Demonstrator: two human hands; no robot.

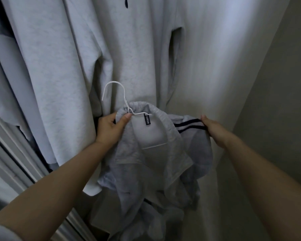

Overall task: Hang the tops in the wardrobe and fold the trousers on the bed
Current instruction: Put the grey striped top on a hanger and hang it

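Observation:
A light grey top (151,164) with dark stripes on its shoulder hangs crumpled in front of me, a black label showing inside its collar. A white wire hanger (119,94) sits in the neck opening, its hook sticking up. My left hand (111,127) grips the collar at the base of the hook, thumb on top. My right hand (214,130) holds the striped shoulder on the right side. The hanger's arms are hidden inside the fabric.
Inside the wardrobe a light grey hoodie (129,54) hangs right behind the top, with more pale garments (10,84) to the left. The wardrobe's pale side wall (276,101) stands on the right. A sliding door rail (10,162) runs along the lower left.

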